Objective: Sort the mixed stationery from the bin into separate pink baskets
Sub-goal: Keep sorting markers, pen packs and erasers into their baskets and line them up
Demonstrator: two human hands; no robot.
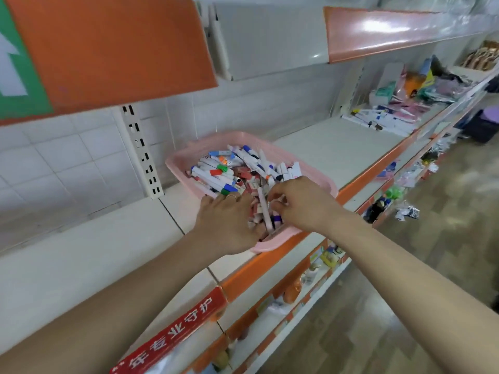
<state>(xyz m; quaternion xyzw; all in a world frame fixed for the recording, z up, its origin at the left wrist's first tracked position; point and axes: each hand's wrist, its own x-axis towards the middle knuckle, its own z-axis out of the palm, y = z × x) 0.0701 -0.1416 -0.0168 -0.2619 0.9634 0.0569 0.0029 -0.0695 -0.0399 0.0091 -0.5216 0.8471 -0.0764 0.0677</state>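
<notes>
A pink basket (186, 157) stands on the white shelf, heaped with mixed stationery (232, 168): white markers with blue, green, orange and red caps, and small pink erasers. Both hands reach into its near end. My left hand (229, 220) lies palm down among the small items, its fingers partly buried so that what they hold is hidden. My right hand (299, 203) has curled fingers that pinch small pieces in the pile. A pale pink pen (264, 209) lies between the two hands.
The white shelf (337, 147) runs right with an orange front edge (372, 168). Packaged goods (399, 103) lie at its far right end. An orange-fronted shelf (113, 49) hangs overhead. Lower shelves hold small wares; the wood-look floor is at right.
</notes>
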